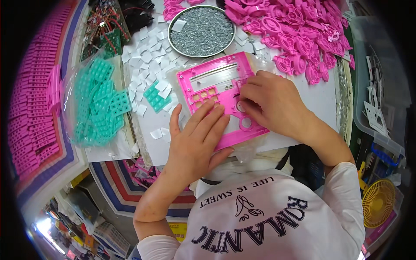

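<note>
A pink plastic panel point(227, 139) with a rectangular window, a grid of square holes and round openings lies on the table in front of me. My left hand point(195, 136) rests on its lower left part, fingers stretched out and apart, covering some of the square holes. Over the right side of the panel, my right hand point(277, 99) has its fingers bent and pressed together near a round opening. Whatever may be between those fingertips is hidden. A teal rubber keypad point(152, 99) lies left of the panel, partly under small white squares point(145, 58).
Beyond the panel stands a round tray point(170, 41) of small metal screws. Pink plastic parts point(299, 34) are heaped at the far right. Left are a clear bag of teal keypads point(99, 104), circuit boards point(110, 41) and rows of pink pieces point(34, 108). A clear bin point(385, 141) stands right.
</note>
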{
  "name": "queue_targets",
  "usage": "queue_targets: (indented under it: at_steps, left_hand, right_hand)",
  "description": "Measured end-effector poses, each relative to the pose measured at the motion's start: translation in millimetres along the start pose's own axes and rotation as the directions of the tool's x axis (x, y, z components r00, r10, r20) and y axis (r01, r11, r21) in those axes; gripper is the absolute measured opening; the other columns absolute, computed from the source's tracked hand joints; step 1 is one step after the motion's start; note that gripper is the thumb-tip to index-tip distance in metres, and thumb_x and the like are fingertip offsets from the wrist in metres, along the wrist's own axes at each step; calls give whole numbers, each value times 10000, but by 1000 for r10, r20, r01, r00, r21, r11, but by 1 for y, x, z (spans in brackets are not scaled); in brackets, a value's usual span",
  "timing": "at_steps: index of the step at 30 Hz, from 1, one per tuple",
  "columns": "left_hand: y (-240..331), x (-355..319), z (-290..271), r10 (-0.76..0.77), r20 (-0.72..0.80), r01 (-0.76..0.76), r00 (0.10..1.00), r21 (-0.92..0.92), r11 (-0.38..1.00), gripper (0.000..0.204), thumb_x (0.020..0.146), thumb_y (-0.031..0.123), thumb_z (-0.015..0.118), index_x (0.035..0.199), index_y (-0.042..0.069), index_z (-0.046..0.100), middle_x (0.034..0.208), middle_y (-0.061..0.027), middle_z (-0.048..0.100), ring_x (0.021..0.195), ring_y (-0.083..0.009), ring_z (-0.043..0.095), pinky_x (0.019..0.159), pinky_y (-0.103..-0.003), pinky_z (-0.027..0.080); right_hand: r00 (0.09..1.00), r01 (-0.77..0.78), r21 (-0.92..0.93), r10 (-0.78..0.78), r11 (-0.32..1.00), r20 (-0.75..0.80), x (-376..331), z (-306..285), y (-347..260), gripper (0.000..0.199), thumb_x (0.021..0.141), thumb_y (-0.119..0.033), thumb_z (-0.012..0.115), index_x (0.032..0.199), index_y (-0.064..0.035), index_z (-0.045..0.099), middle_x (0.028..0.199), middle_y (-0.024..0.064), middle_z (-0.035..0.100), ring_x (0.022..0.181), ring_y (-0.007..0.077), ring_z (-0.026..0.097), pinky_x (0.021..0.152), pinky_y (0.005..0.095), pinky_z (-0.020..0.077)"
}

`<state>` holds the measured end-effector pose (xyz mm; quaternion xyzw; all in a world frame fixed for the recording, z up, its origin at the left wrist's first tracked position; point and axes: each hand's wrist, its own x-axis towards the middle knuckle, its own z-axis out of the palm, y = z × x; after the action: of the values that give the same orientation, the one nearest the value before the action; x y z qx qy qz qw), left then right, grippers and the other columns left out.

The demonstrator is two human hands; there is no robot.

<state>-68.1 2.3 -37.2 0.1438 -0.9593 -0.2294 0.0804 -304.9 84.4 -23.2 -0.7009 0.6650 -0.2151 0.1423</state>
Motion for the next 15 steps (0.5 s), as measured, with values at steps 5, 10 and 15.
queue_targets:
  at_steps: [5,10,15]
  left_hand:
    - [-1,-3,8,-12,-36,11,999,-32,999,675,787,369,822,1363,92,605,1470,-89,569,1418,-302,494,1202,-610,162]
    - [-1,-5,7,-5,-44,3,999,-49,999,661,790,344,821,1363,94,607,1466,-99,567,1417,-304,493,1199,-617,169]
    - [-3,12,-15,32,-52,-39,998,-139,990,580,798,284,826,1318,105,643,1342,-110,638,1315,-323,574,1148,-573,324]
  right_hand:
    - [1000,-19,-81,19,997,2,4,8,-6,124,838,-145,704,873,-43,643,837,100,664,825,318,660,688,461,538]
    - [997,-71,-130,74,989,18,4,8,-12,137,842,-142,707,855,-43,612,798,113,660,812,329,658,725,473,475]
    - [981,-189,-59,191,980,34,5,5,-13,155,842,-147,710,863,-51,590,750,113,668,765,336,660,784,479,435]
